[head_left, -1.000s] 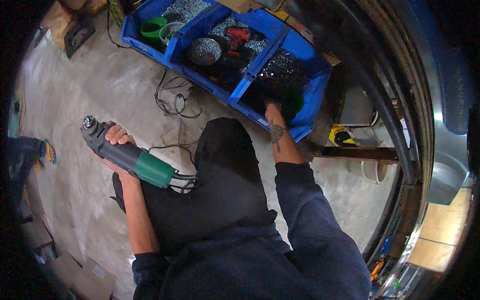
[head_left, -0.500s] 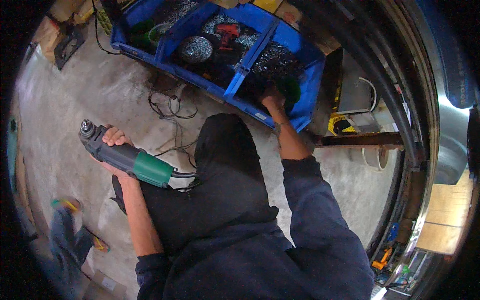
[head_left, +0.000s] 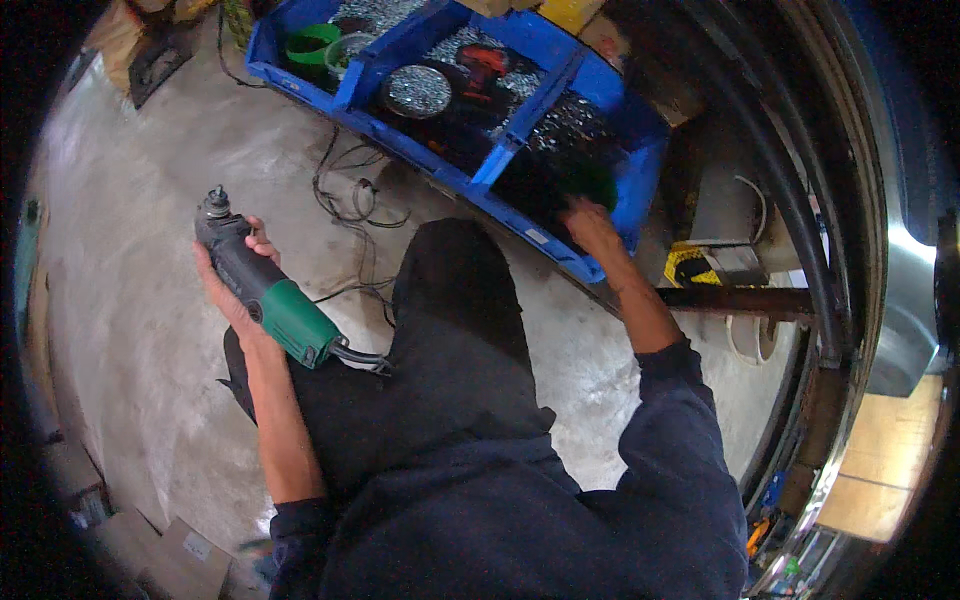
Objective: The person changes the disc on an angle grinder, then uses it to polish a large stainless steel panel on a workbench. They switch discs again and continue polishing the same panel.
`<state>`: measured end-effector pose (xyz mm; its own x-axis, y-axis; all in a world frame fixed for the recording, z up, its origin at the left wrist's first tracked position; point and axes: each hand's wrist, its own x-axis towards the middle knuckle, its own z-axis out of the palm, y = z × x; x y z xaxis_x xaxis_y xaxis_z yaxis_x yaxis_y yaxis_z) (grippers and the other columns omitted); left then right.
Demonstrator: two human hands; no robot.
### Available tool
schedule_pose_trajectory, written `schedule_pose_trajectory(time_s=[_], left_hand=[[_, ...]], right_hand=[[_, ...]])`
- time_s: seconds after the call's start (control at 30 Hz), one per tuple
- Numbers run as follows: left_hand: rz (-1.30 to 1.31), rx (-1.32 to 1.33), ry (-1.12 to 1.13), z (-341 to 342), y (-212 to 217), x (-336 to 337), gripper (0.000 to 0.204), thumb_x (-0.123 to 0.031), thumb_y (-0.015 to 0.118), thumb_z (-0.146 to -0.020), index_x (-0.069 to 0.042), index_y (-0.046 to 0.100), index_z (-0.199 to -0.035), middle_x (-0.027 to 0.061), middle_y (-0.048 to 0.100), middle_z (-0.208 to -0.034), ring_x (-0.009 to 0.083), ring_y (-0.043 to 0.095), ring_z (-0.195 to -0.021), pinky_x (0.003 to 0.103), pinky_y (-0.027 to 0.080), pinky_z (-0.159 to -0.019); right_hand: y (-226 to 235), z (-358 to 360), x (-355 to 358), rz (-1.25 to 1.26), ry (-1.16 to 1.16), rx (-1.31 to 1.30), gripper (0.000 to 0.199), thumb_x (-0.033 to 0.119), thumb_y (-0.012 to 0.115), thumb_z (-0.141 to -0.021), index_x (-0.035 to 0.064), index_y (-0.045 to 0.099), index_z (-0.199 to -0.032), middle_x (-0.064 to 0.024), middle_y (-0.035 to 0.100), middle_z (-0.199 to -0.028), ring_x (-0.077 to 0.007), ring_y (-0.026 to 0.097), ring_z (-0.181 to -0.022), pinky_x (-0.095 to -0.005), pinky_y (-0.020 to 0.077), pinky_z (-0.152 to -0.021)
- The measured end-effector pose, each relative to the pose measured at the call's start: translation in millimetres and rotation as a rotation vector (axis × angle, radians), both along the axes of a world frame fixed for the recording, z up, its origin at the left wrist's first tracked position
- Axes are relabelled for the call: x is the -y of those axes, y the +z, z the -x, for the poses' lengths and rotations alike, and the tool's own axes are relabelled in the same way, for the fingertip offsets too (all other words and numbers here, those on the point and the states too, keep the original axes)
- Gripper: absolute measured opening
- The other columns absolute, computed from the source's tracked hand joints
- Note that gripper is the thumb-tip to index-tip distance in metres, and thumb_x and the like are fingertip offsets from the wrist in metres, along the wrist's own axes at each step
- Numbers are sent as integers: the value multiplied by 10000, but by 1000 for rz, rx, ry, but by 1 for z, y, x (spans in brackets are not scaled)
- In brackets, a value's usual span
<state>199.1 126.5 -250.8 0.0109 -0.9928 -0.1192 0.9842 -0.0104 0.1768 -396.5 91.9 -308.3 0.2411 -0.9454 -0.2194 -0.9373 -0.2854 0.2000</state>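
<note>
In my left hand lies a corded angle grinder with a dark grey front, a green rear body and a bare metal spindle. My fingers wrap round its grey part, and its spindle points up and away. Its cable comes out by my left thigh. My right hand reaches into the right compartment of a blue divided bin, next to a dark green container. Its fingertips sink into shadow there, so their grip is hidden. Small dark and shiny metal pieces lie farther back in that compartment.
The bin's middle compartment holds a round dish of small metal parts and a red-and-black power tool. A green tub stands in the left one. Loose cable lies on the concrete floor. A metal beam is at right, cardboard at lower left.
The grinder has tilted more upright in my left hand. My right hand has shifted slightly rightward within the bin's right compartment. Another person's legs at lower left have mostly gone from view.
</note>
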Motion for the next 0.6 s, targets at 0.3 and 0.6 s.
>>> schedule_pose_trajectory(time_s=[0.3,0.6], left_hand=[[-296,299,123,28,29,-7,743,-719,504,-1015,7,652,-1074,140,717,-845,266,723,-724,368,634,-700],[-43,-70,-264,48,18,-1,883,-760,542,-977,66,564,-1289,130,608,-912,178,581,-688,321,542,-603]], right_hand=[[82,2,6,18,32,-110,339,141,709,-910,55,703,-1238,-261,601,-1474,-462,628,-1264,-536,544,-1048],[198,-250,34,80,44,1371,368,294,792,-992,56,659,-1238,-22,677,-1066,-139,632,-980,-324,511,-833]])
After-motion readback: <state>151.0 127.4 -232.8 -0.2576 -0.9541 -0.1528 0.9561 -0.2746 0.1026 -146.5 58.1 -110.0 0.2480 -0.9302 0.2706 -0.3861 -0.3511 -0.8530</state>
